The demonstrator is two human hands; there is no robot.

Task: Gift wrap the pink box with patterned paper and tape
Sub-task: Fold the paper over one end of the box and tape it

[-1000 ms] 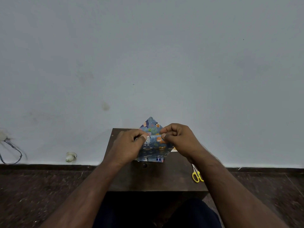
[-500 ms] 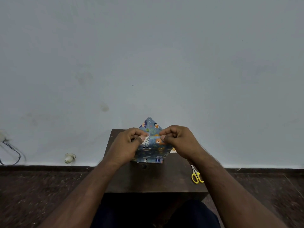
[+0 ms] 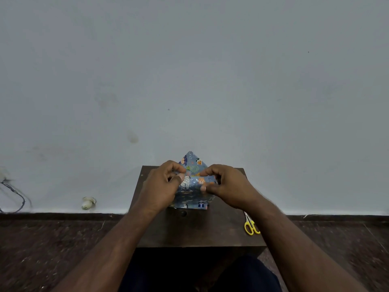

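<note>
On the far half of the small dark wooden table (image 3: 195, 230), the box wrapped in patterned paper (image 3: 192, 196) sits between both hands. The paper is blue with printed animals and leaves. The pink box itself is fully covered and cannot be seen. At the far end of the parcel, a triangular paper flap (image 3: 192, 162) stands upright with its point raised against the pale wall (image 3: 189, 70).

The left hand (image 3: 162, 186) is at the left side of the parcel. Its fingers are curled, with thumb and forefinger pinching the paper at the left base of the flap. The right hand (image 3: 228, 185) is at the right side. Its fingers are likewise curled, pinching the paper at the right base of the flap, with the thumb tip pressed onto the near face of the parcel. The fingertips of the two hands are near each other but apart, with printed paper visible between them.

Yellow-handled scissors (image 3: 250, 224) lie on the table near its right edge, just beside the right forearm, blades pointing away from the person. A small dark round object (image 3: 183, 213) lies on the table just in front of the parcel; its identity cannot be determined.

On the floor by the wall, a small pale object (image 3: 88, 202) lies left of the table, and a dark cable (image 3: 14, 197) hangs at the far left.
</note>
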